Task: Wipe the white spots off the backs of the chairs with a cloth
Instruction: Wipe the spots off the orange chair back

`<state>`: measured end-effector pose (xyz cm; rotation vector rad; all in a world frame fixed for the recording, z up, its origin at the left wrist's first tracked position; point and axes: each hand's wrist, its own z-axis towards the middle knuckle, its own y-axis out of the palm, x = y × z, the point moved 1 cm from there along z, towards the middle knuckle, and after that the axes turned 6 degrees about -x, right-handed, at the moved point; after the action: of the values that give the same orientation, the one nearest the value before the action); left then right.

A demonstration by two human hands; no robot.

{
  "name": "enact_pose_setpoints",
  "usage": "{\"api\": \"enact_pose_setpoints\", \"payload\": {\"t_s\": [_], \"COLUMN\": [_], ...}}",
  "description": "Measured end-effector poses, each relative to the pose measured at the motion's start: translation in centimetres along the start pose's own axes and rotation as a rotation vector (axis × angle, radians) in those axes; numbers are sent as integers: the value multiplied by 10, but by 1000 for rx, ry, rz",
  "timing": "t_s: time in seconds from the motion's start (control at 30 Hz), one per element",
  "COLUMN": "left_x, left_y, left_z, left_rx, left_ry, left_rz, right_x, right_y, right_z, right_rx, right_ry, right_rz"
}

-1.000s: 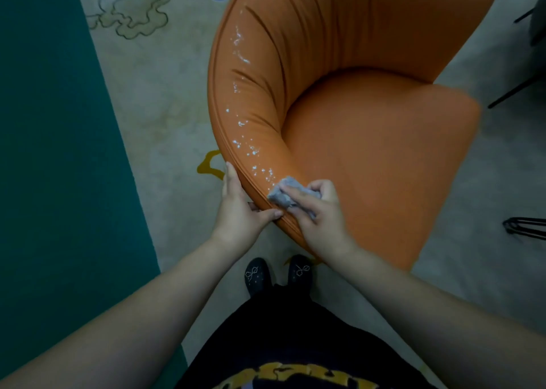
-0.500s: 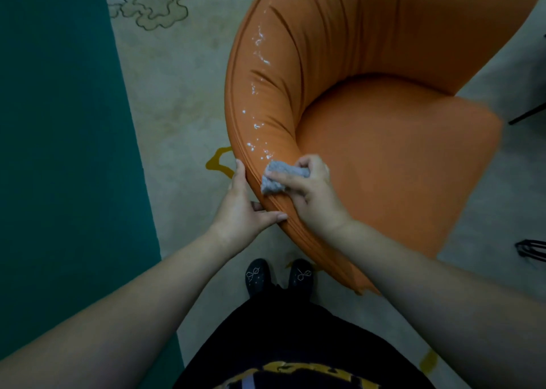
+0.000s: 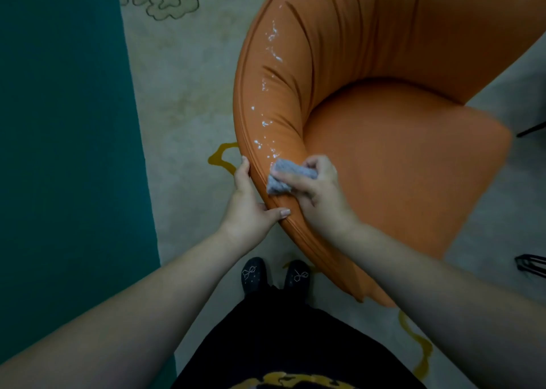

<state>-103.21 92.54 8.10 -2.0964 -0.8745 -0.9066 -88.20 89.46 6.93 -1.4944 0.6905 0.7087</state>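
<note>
your right hand [image 3: 317, 186] pinches the folded grey cloth [image 3: 282, 178] against the curved orange upholstered chair [image 3: 384, 152] back, below the white spots [image 3: 264, 140]; your left hand [image 3: 251, 208] grips its rim, above the pale patterned carpet [image 3: 183, 107].

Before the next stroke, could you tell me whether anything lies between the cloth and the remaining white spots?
Nothing visible does: the cloth in the right hand sits just below the nearest white spots on bare orange upholstery.

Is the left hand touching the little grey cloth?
Apart. The head view shows the left hand gripping the orange chair's curved back, with orange fabric showing between it and the grey cloth.
</note>
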Motion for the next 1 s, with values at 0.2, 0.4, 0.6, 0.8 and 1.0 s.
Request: {"api": "enact_pose_setpoints", "payload": {"t_s": [0.2, 0.4, 0.6, 0.8, 1.0], "left_x": [2, 5, 4, 8, 22], "left_y": [0, -4, -7, -20, -52], "left_z": [-3, -3, -2, 16, 47], "left_rx": [3, -10, -26, -21, -6], "left_ry": [9, -3, 22, 27, 97], "left_rz": [39, -6, -107, -102, 9], "right_x": [1, -1, -7, -1, -12], "right_y": [6, 4, 2, 5, 8], "right_z": [-2, 3, 35, 20, 88], "right_rx": [110, 12, 21, 20, 70], "right_ry": [56, 25, -12, -42, -32], "right_rz": [117, 57, 42, 7, -21]}}
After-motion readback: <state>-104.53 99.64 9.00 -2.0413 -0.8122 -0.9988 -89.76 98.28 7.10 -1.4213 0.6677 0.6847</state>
